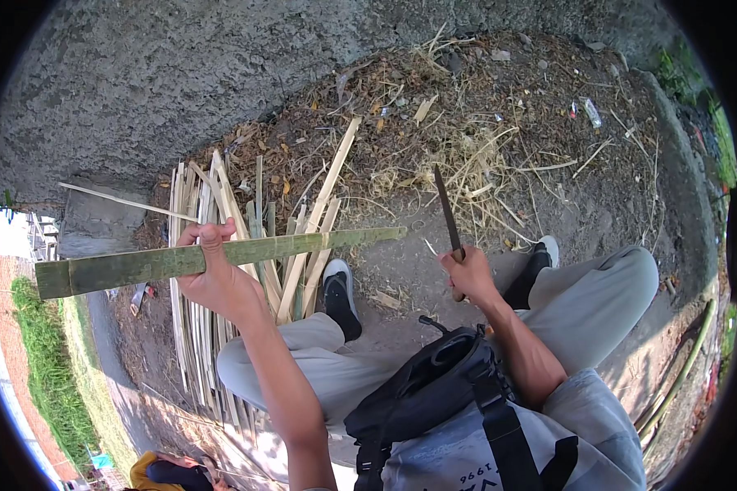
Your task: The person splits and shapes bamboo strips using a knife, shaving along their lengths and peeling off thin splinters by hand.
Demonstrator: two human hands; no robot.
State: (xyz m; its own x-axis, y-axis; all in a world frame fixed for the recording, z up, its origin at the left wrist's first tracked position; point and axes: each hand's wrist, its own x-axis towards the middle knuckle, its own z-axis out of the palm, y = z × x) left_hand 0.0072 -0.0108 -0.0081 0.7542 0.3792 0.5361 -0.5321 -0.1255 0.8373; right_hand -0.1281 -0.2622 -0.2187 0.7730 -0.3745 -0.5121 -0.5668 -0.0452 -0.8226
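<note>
A long, flat green bamboo strip [139, 268] lies across the left half of the view, wide at its left end and tapering to the right. My left hand [223, 285] grips it left of its middle, the thumb over the near face and the other fingers partly hidden behind. In my right hand [472, 275] is a long knife [445, 204] with a dark, narrow blade, closed in my fingers by its handle. The blade points away from me, its tip up among dry shavings. Blade and strip are apart.
Many split bamboo strips [190, 327] lie piled on the ground at left, beside my left foot. Fibre shavings [475, 168] litter the soil ahead. A rough concrete wall [180, 74] runs along the far side. A black bag [418, 385] rests on my lap. Another person [168, 473] appears at lower left.
</note>
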